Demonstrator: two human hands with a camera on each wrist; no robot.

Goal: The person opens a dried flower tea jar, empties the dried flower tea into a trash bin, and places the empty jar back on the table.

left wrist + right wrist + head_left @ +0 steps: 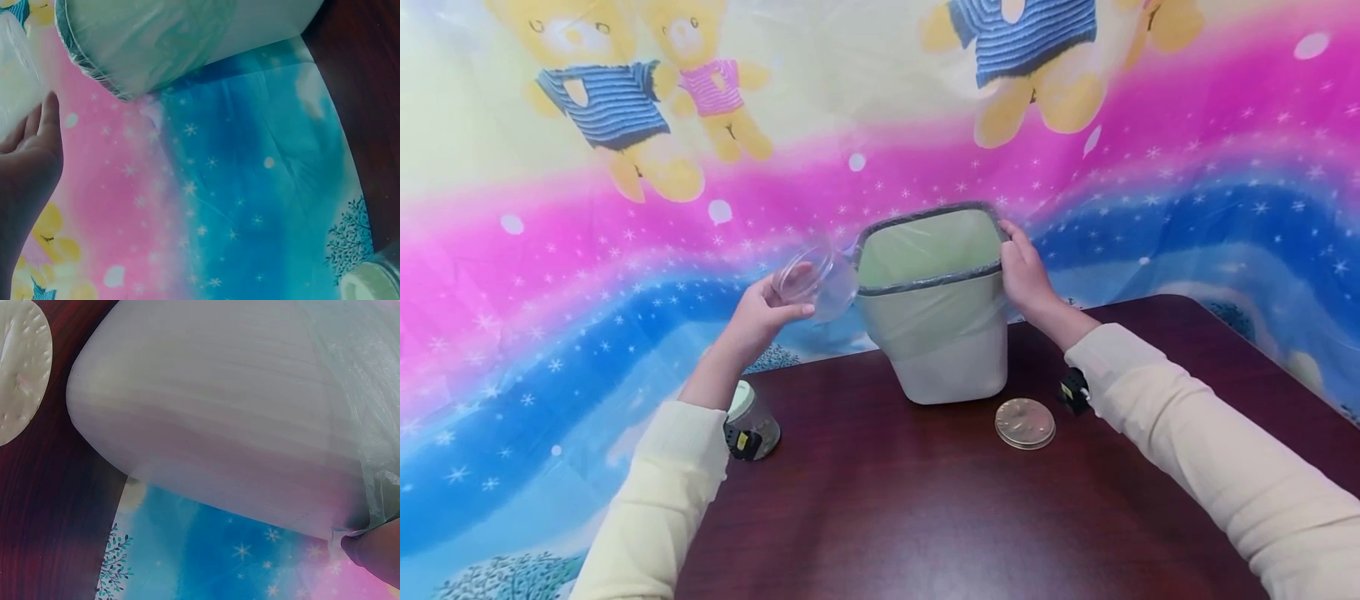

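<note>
In the head view my left hand [758, 315] holds a clear plastic cup [835, 287], tipped sideways, beside the left rim of a trash bin [955, 358]. The cup shows pale at the edge of the left wrist view, above the fingers. The bin is white outside and light green inside, with a dark rim and a thin plastic liner folded over it. My right hand [1026, 271] grips the bin's right rim, the far fingers partly hidden. In the right wrist view one digit of it presses the liner [381, 456] at the rim. The bin leans slightly.
A round, flat, gold-toned disc [1025, 422] lies on the dark wood table [925, 517] just right of the bin's base. Beyond my left wrist stands a glass jar [765, 425] with a whitish top. A cloth [820, 183] printed with bears hangs behind the table.
</note>
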